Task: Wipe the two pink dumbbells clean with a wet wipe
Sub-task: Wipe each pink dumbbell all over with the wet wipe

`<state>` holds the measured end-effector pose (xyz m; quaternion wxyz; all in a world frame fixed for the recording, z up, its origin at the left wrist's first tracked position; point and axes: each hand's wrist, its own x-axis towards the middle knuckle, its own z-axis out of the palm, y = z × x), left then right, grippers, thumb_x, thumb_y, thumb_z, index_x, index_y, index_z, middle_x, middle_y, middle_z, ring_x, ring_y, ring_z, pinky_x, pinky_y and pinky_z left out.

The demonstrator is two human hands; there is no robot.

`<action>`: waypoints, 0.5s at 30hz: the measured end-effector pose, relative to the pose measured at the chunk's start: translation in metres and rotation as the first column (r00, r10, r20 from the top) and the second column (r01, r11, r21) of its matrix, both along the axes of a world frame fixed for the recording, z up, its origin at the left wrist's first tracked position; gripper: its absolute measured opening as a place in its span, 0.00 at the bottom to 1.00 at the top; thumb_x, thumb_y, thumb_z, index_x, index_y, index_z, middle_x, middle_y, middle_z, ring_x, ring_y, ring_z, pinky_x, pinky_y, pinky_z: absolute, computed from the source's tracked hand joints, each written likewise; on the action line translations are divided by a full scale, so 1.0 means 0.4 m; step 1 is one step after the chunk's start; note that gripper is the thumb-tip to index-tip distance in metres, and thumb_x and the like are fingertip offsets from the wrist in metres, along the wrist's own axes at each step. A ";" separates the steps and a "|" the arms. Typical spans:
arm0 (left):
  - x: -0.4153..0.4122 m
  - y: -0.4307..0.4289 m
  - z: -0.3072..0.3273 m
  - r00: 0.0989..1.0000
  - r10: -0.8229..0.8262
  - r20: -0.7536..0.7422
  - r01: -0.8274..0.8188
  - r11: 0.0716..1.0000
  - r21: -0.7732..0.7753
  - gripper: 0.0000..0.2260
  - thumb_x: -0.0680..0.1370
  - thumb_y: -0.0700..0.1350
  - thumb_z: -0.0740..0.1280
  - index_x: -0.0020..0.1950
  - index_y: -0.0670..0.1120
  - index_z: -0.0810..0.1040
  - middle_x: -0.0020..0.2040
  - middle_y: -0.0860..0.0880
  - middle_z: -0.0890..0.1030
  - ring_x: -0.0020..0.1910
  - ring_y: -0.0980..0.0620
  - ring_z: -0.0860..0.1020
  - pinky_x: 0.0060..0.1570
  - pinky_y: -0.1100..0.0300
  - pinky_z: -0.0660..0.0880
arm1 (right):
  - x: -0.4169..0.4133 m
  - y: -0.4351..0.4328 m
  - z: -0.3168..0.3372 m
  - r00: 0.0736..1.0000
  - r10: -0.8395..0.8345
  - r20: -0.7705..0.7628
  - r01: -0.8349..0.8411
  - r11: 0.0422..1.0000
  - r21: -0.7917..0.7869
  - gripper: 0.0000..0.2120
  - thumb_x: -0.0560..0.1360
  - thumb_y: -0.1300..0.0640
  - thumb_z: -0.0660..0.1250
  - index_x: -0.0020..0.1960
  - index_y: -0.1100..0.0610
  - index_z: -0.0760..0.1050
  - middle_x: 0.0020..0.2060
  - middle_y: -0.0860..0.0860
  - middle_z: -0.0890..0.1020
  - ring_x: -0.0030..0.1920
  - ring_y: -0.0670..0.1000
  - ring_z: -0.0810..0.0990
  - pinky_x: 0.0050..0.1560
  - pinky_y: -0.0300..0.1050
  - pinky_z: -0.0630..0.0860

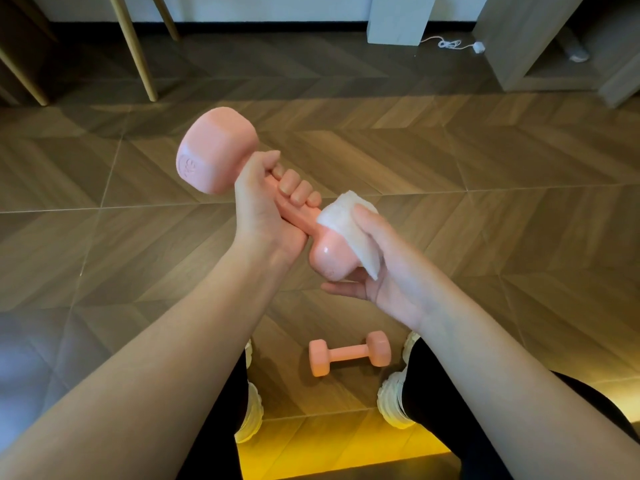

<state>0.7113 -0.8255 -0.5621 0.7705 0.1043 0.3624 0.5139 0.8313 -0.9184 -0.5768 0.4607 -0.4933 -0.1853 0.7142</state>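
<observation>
Standing at the upper left are slanted wooden legs [135, 46] on the wood-patterned floor [485, 161]. Right of them, in mid-air over the person's lap, is the held pink dumbbell [218, 155]. Its long axis runs on a diagonal: one head points up and away to the left, and the other points down to the right, toward the person. The left hand [266, 206] grips the handle just below the raised head, with the fingers curled fully round it and the thumb up against that head.

At the lower head is the wet wipe [346, 223], a white folded pad draped over the place where handle and head meet. The right hand [377, 258] holds it there, its thumb pressing the wipe onto the dumbbell. Its fingers reach fairly straight beneath the head, cupping it.

Below the hands, the second pink dumbbell [349, 353] lies on the floor between two white shoes [393, 400]. Its long axis is nearly left to right, with the right end a little farther from the person.

At the top, right of centre, stands a white box [398, 19], its contents out of sight. A white cable [450, 43] lies beside it. Farthest right is a grey open-fronted cabinet [512, 46]; something pale sits in its shadowed compartment, too dim to identify.
</observation>
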 end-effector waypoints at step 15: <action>-0.005 0.002 0.006 0.997 0.009 -0.073 -0.012 0.999 -0.033 0.15 0.77 0.43 0.60 0.31 0.49 0.61 0.25 0.52 0.57 0.22 0.53 0.57 0.24 0.61 0.62 | -0.027 -0.006 0.004 0.992 -0.023 0.126 0.025 0.999 -0.020 0.22 0.71 0.44 0.72 0.63 0.45 0.71 0.58 0.55 0.81 0.52 0.57 0.85 0.43 0.57 0.84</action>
